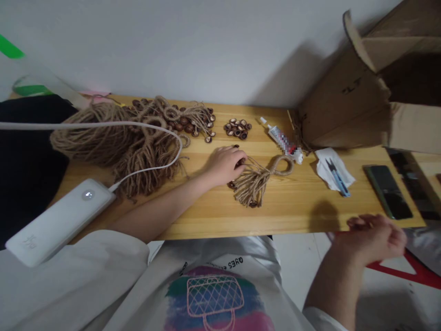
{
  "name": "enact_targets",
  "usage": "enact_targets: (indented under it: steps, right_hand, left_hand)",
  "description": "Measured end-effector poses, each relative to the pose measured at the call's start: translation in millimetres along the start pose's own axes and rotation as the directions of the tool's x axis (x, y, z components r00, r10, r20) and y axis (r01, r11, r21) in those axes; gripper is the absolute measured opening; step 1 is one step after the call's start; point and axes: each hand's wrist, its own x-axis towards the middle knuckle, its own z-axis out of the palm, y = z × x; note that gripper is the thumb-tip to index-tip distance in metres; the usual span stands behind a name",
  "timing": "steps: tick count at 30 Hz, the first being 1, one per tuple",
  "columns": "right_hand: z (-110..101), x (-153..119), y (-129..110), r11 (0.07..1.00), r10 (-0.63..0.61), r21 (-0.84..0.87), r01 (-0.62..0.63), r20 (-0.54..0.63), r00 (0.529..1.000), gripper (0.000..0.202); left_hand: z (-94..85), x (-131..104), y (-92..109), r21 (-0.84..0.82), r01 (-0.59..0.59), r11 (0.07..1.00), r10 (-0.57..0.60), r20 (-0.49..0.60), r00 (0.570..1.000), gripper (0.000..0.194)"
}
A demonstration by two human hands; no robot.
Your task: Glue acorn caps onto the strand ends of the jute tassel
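My left hand [225, 165] is closed at the upper strands of a jute rope tassel [253, 184], its fingertips partly hidden. This tassel has a wrapped rope ring [285, 166] at its right end, and brown half shells sit at some strand tips. My right hand [377, 239] is off the table's front edge, fingers curled; whatever is inside, if anything, is hidden. A small pile of half nutshells [237, 128] lies behind my left hand. Right of that pile is a glue tube [282, 140] with a white nozzle.
Blue-handled thread snips [337, 177] rest on a white tissue [322, 168]. A phone [389, 191] lies at the table's right end, below a cardboard box [347, 101]. Jute cord [93, 133] and finished tassels [144, 161] are heaped left. A white power bank [62, 220] trails a cable.
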Motion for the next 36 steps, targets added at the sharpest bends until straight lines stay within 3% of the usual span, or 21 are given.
enact_targets:
  steps: [2, 3, 5, 8, 11, 14, 17, 19, 27, 33, 34, 36]
  right_hand:
    - [38, -24, -24, 0.985, -0.126, 0.115, 0.127, -0.012, 0.992, 0.022]
    - [56, -36, -35, 0.960, -0.178, 0.236, 0.151, 0.099, 0.979, 0.023]
    - [88, -59, -55, 0.928, -0.193, 0.370, 0.039, 0.389, 0.901, 0.024]
    - [120, -82, -80, 0.901, -0.091, 0.338, -0.272, 0.760, 0.643, 0.023]
    - [139, -90, -96, 0.874, -0.019, 0.210, -0.438, 0.916, 0.401, 0.020]
    - [152, -90, -97, 0.871, 0.004, 0.113, -0.477, 0.972, 0.237, 0.017]
    - [160, -87, -89, 0.870, 0.022, 0.045, -0.491, 0.991, 0.130, 0.021]
    - [162, -86, -82, 0.861, 0.038, 0.021, -0.509, 0.994, 0.106, 0.023]
    - [161, -89, -66, 0.841, 0.128, -0.063, -0.538, 0.988, 0.084, 0.020]
    - [165, -88, -62, 0.879, 0.172, -0.087, -0.469, 0.975, 0.141, 0.016]
    - [165, -87, -60, 0.891, 0.159, -0.068, -0.449, 0.973, 0.168, 0.015]
    - [165, -86, -57, 0.924, 0.112, -0.001, -0.381, 0.956, 0.270, 0.013]
  left_hand:
    - [-0.1, 0, 0, 0.005, -0.006, 1.000, 0.006, -0.002, 1.000, 0.018]
    - [-0.4, 0, 0, 0.008, -0.007, 1.000, 0.007, 0.000, 1.000, 0.019]
    - [-1.3, 0, 1, 0.021, -0.006, 1.000, 0.006, 0.003, 1.000, 0.018]
    - [-3.3, 1, 2, 0.033, -0.002, 0.999, 0.002, -0.001, 1.000, 0.017]
    - [-7.1, 2, 4, -0.014, -0.007, 1.000, 0.007, 0.009, 1.000, 0.013]
    - [-12.4, 2, 6, -0.063, 0.005, 0.998, -0.004, 0.029, 1.000, 0.009]
    - [-15.8, 1, 7, -0.111, 0.023, 0.994, -0.020, 0.033, 0.999, 0.010]
    - [-15.2, 1, 6, -0.129, 0.017, 0.991, -0.015, 0.016, 1.000, 0.013]
    - [-6.7, 3, -1, -0.147, 0.039, 0.988, -0.039, 0.006, 0.999, 0.010]
    - [-5.1, 3, -2, -0.107, 0.015, 0.994, -0.013, 0.021, 1.000, 0.012]
    - [-4.5, 3, -3, -0.100, 0.009, 0.995, -0.009, 0.003, 1.000, 0.013]
    - [-4.1, 3, -3, -0.089, 0.010, 0.996, -0.011, -0.014, 1.000, 0.014]
